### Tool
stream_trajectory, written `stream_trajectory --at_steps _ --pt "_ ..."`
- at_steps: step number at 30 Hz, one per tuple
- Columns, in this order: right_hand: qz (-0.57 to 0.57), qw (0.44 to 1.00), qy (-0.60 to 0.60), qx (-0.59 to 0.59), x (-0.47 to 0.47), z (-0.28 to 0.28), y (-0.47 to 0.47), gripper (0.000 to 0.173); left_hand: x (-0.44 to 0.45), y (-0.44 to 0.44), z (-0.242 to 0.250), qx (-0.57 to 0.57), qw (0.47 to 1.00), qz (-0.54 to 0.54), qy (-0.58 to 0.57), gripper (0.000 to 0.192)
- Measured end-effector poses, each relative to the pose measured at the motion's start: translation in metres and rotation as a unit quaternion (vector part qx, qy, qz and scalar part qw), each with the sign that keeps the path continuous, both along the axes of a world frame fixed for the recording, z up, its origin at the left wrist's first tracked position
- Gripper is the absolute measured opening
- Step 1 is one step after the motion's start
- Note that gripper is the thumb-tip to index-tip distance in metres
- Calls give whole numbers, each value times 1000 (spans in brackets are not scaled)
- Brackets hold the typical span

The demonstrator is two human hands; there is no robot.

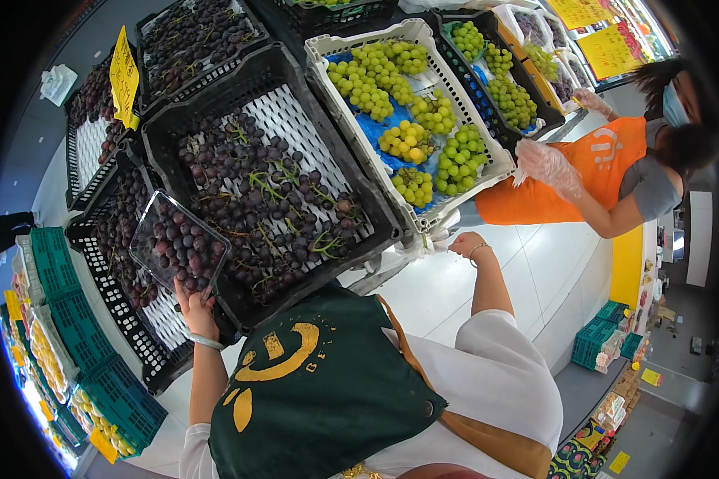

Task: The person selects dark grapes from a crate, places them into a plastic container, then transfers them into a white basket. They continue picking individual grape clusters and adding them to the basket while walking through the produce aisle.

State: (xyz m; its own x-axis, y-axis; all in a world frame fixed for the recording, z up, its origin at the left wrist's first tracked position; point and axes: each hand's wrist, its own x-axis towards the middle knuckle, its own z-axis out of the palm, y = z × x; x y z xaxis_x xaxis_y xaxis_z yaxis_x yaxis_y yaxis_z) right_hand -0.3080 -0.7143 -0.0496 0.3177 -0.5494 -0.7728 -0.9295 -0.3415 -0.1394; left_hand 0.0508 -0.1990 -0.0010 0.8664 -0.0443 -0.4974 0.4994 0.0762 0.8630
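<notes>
My left hand (198,311) grips the near edge of a clear plastic container (147,242), which is tilted and holds loose dark grapes (186,242). The container hovers over the side walls of two black crates. Just right of it, a large black plastic crate (383,218) holds dark grape bunches (263,197) on a white perforated liner (290,120). My right hand (470,245) is off to the right with its fingers curled in a pinch, close to thin plastic bags (422,242) hanging by the crate corner. Nothing clear shows between those fingertips.
A white crate (497,170) of green grapes adjoins the black one. A person in an orange apron (575,167) and clear gloves stands beyond it. More dark grapes fill a crate (84,230) at left. A yellow sign (124,78) stands upright there. Green crates (90,335) line the left.
</notes>
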Motion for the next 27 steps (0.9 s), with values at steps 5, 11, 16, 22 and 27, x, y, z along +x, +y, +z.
stream_trajectory --at_steps 5,11,16,22,27 --pt "61 997 -44 -16 -11 -3 3 32 -1 -5 4 -6 1000 2 7 64" --pt "184 981 42 -37 51 64 28 32 0 4 -5 3 1000 -6 0 61" --pt "105 986 -108 -75 92 96 46 24 -1 -3 3 -11 1000 -8 -2 62" --pt "90 957 -242 -130 142 115 71 19 0 -2 2 2 1000 -4 3 64" --pt "96 949 -276 -119 162 124 83 17 -1 -5 8 6 1000 -3 8 64"
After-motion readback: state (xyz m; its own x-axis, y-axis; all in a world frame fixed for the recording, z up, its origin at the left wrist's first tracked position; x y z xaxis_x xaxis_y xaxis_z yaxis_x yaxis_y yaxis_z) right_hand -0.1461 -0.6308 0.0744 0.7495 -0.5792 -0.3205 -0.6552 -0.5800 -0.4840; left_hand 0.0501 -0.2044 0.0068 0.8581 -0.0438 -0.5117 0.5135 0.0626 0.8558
